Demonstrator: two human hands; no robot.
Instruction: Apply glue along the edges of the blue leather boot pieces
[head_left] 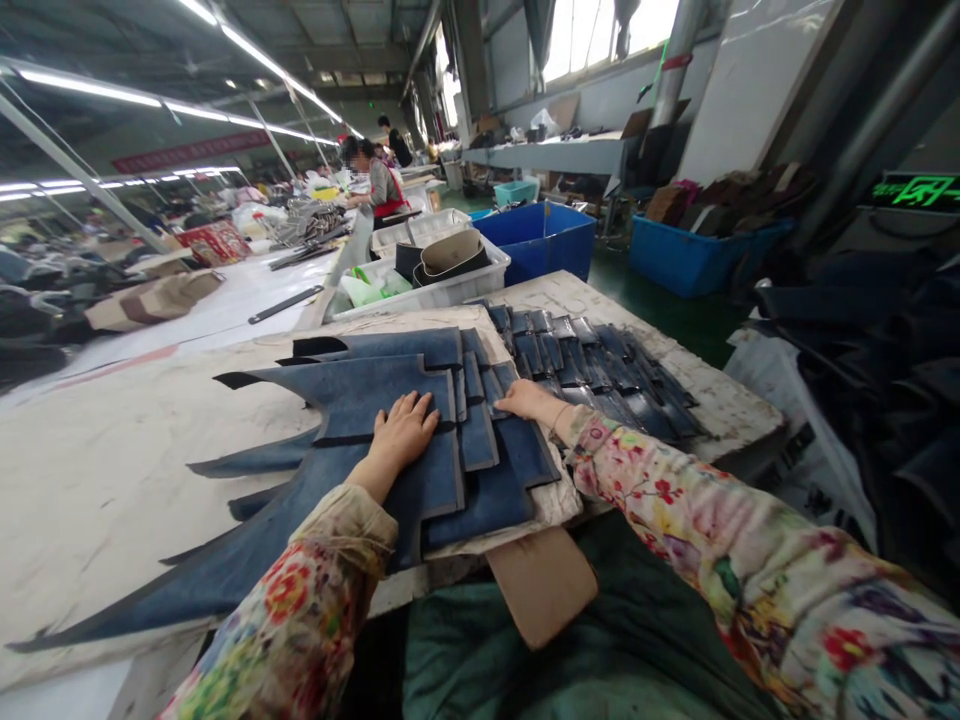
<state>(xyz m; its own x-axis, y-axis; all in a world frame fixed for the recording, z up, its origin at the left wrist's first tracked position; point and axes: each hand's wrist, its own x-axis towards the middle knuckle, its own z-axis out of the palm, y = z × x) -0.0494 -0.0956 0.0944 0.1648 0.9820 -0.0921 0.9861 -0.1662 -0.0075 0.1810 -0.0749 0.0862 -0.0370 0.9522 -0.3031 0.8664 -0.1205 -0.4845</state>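
Note:
My left hand [405, 430] lies flat with its fingers spread on a stack of dark blue leather-like cut pieces [367, 385]. These large pieces have pointed tails to the left and stepped corners on the right. At the right side of the stack, my right hand [527, 400] pinches the edge of a small blue strip [495, 383]. Its fingertips are partly hidden. Another small blue piece [478, 438] lies just below, overlapping the large ones. Right of my right hand, many small blue pieces [577, 350] with shiny edges lie in overlapping rows.
A tan board [544, 585] juts from the table's front edge. Behind the table [97, 480] stand a white crate [427, 295] and a blue bin [544, 240]. More dark pieces [862, 370] are heaped at right. A person in a red apron [382, 190] works farther back.

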